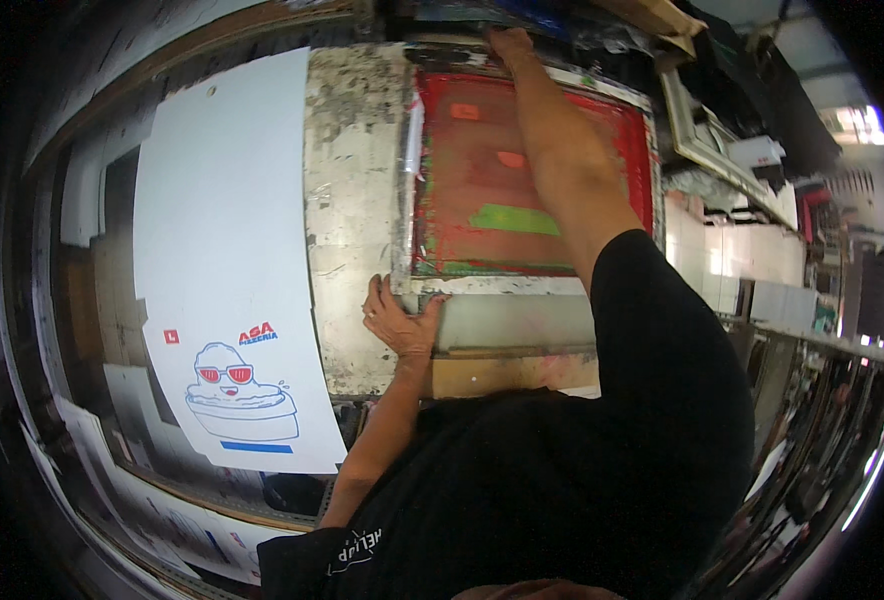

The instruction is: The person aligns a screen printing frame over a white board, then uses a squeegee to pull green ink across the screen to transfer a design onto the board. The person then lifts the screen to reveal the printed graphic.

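Note:
A silk-screen printing frame [630,165] with a red and brownish mesh lies on a worn, stained metal-looking board [354,230]. My left hand [402,322] is at the frame's near left corner, thumb and fingers spread, palm down. My right arm crosses over the mesh, and my right hand [511,45] is curled at the frame's far side; its fingertips are partly hidden. A strip of green tape [512,218] and small orange-red patches mark the mesh. To the left lies a large white printed sheet [224,200] with a blue line drawing wearing red sunglasses and red and blue lettering.
White sheets [172,520] lie on a rack at the lower left. An empty-looking frame [697,140] leans at the right, beside dark cloth or plastic [762,90]. A brown wooden strip [512,372] runs along the near edge, close to my body. Packed shelving stands at the lower right.

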`<action>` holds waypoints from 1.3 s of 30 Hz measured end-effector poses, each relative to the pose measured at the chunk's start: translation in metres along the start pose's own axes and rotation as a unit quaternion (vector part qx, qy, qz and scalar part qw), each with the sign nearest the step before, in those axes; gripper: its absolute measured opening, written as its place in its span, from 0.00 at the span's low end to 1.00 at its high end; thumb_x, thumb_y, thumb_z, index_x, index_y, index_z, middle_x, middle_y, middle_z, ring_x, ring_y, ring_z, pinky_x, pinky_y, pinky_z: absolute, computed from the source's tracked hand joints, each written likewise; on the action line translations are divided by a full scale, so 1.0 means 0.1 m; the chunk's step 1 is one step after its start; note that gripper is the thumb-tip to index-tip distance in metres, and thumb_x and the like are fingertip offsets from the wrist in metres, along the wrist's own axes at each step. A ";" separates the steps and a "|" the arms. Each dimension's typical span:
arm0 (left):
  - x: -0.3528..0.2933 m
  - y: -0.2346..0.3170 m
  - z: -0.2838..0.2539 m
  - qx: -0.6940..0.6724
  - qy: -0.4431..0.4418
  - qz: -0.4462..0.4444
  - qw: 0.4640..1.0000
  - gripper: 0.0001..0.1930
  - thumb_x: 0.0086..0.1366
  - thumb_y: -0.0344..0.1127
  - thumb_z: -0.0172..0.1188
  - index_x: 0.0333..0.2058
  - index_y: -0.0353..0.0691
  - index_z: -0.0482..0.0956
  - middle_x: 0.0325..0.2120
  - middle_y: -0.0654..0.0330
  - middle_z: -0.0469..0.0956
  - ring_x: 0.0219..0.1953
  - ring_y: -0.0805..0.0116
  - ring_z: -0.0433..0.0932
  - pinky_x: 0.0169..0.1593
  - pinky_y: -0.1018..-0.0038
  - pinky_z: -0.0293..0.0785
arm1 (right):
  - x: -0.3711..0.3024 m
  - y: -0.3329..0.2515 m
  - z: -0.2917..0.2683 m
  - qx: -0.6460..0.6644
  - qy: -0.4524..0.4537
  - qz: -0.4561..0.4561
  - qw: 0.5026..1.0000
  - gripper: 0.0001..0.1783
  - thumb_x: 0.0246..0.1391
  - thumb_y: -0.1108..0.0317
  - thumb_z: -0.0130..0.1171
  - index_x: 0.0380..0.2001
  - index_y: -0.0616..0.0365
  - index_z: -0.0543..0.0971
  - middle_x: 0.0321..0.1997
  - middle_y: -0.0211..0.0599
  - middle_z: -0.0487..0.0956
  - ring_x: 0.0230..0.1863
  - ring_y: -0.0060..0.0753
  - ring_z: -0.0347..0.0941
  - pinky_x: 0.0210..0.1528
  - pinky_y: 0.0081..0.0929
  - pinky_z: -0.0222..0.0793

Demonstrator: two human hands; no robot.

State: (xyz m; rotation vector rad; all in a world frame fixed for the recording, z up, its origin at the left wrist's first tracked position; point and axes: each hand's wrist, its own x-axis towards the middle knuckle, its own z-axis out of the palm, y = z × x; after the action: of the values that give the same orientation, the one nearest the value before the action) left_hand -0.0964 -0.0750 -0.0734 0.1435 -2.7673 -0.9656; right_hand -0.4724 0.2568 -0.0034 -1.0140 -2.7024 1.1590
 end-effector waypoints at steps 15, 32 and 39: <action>-0.14 -0.16 0.16 -0.052 0.042 0.086 0.994 0.33 0.51 0.45 0.69 0.52 0.30 0.71 0.53 0.44 0.69 0.54 0.44 0.67 0.57 0.55 0.62 | -4.27 2.61 -1.84 -0.128 0.228 -0.230 0.937 0.31 0.40 0.61 0.70 0.50 0.55 0.74 0.43 0.41 0.74 0.41 0.42 0.73 0.40 0.36 0.69; -0.69 0.37 -0.39 -0.236 0.040 0.027 0.970 0.38 0.41 0.27 0.74 0.55 0.36 0.71 0.51 0.57 0.71 0.42 0.66 0.74 0.41 0.72 0.71 | -4.94 4.34 -2.36 -0.045 0.225 0.037 0.973 0.10 0.54 0.72 0.57 0.37 0.69 0.77 0.35 0.52 0.79 0.38 0.49 0.76 0.44 0.38 0.71; -1.07 1.07 -0.55 -0.273 -0.028 0.192 0.942 0.40 0.40 0.36 0.77 0.55 0.33 0.71 0.50 0.55 0.73 0.41 0.66 0.75 0.40 0.73 0.73 | -4.86 4.44 -2.77 0.213 0.163 0.057 0.962 0.13 0.63 0.68 0.53 0.43 0.67 0.75 0.37 0.32 0.76 0.37 0.23 0.69 0.42 0.22 0.66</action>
State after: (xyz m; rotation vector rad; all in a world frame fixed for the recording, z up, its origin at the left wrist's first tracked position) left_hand 0.0175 -0.0073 0.0180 -0.4944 -2.3215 -1.5709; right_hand 0.2315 0.3787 0.0093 -1.1727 -2.0494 1.3679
